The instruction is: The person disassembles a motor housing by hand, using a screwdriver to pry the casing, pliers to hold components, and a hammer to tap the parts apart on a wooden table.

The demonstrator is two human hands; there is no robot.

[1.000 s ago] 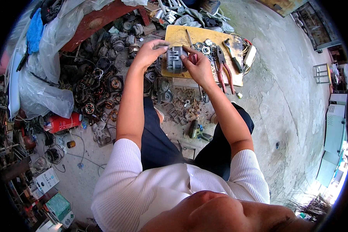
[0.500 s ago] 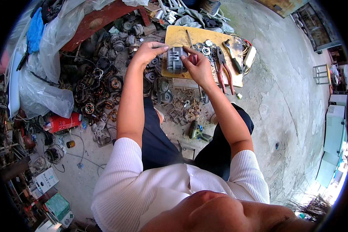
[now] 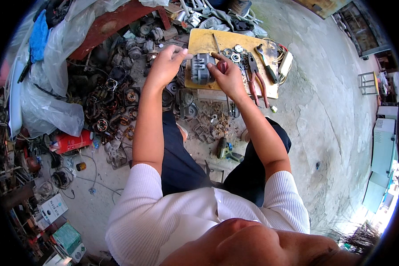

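Left of the left fingers spreads a heap of dark motor parts (image 3: 115,84). The left hand (image 3: 166,66) has its fingers loosely stretched and holding nothing visible, tips just beside the left end of a grey motor housing (image 3: 200,73); whether they touch cannot be told. The housing sits between both hands' fingers, over a yellow board (image 3: 204,42). The right hand (image 3: 230,82) grasps its right end, a red handle (image 3: 222,66) between thumb and forefinger. Right of those fingers lie pliers (image 3: 254,70) and a ratchet wrench (image 3: 271,74).
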